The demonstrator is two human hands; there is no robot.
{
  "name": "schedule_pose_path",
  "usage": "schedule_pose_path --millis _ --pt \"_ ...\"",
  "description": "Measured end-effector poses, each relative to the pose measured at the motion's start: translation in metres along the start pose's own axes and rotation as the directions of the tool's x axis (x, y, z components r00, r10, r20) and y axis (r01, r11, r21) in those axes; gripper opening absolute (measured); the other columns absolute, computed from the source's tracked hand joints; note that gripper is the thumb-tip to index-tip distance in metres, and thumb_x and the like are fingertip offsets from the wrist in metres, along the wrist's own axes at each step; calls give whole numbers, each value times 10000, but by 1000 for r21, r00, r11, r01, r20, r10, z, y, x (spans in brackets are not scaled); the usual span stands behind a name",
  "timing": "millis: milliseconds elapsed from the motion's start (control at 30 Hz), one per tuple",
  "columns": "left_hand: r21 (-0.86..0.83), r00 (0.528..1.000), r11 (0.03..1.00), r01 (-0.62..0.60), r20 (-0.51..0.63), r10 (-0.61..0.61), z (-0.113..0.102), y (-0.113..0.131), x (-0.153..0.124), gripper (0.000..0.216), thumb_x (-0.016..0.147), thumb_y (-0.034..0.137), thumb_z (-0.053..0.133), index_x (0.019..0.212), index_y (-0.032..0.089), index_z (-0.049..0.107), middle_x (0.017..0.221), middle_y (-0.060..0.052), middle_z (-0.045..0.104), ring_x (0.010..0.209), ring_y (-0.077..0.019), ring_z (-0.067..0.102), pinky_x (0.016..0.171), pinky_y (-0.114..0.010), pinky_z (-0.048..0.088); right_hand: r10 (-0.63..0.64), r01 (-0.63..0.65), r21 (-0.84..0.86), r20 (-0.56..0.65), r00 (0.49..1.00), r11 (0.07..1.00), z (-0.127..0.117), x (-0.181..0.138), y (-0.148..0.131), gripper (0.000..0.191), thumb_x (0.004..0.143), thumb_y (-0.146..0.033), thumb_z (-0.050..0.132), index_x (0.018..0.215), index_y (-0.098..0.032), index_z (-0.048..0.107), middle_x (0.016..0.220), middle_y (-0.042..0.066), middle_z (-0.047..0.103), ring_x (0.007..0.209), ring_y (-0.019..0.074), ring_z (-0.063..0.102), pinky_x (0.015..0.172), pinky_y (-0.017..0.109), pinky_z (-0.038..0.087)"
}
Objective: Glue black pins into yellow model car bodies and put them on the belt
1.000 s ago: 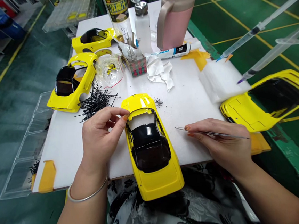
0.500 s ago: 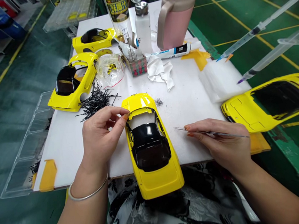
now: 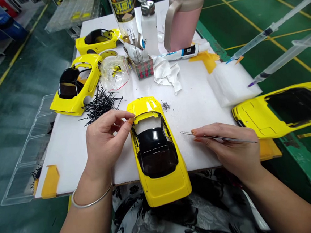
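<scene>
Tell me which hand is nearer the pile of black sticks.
Left. The left hand is just on the near side of the black sticks, fingers at a yellow car body. The right hand is farther off, across that car body, holding tweezers.

At the right edge of the frame, the yellow car body (image 3: pixel 274 116) has swung round: its far end now sits lower, further past the border. Near right of centre, the right hand (image 3: pixel 228 144) and its tweezers (image 3: pixel 222 138) have edged slightly left.
</scene>
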State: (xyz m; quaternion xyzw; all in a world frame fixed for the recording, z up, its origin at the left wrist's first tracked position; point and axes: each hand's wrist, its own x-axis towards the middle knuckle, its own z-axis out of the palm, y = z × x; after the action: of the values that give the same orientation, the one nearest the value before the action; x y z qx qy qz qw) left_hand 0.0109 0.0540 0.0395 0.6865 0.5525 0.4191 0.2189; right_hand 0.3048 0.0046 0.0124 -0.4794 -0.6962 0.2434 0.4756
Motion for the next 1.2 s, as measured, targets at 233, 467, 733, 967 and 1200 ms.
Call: schedule_pose_path --millis 233,467,733,967,1200 --pt "5 1000 1000 -4 3 4 0 1 0 103 912 178 718 953 251 778 823 32 698 665 -76 566 594 -229 429 -8 8 -1 11 1000 1000 1 1 0 171 868 -85 805 961 -229 815 931 -5 824 806 116 769 757 195 616" --pt "6 1000 1000 8 2 -8 0 2 0 90 918 193 716 957 245 778 807 30 687 657 -78 559 587 -235 422 -15 15 13 14 1000 1000 1 2 1 171 865 -83 808 961 -223 814 929 -6 823 808 112 768 765 186 613" --pt "12 1000 1000 -4 4 4 0 2 1 99 915 181 713 953 247 776 816 33 695 660 -76 562 589 -232 423 -25 25 9 30 999 1000 0 1 0 170 875 -85 800 973 -224 811 937 -7 823 815 109 767 771 186 612" --pt "5 1000 1000 -2 -3 2 0 2 1 91 919 192 713 952 247 777 809 28 688 659 -83 562 598 -241 431 -19 19 13 30 999 1000 1 1 0 164 879 -79 793 958 -222 810 922 -5 820 805 108 764 765 189 610" --pt "2 1000 1000 3 4 -3 0 1 1 98 914 190 719 948 262 775 811 32 693 663 -85 568 599 -242 431 -27 27 6 34 999 1000 1 1 0 170 878 -82 793 970 -223 813 937 2 822 810 121 768 767 202 617"
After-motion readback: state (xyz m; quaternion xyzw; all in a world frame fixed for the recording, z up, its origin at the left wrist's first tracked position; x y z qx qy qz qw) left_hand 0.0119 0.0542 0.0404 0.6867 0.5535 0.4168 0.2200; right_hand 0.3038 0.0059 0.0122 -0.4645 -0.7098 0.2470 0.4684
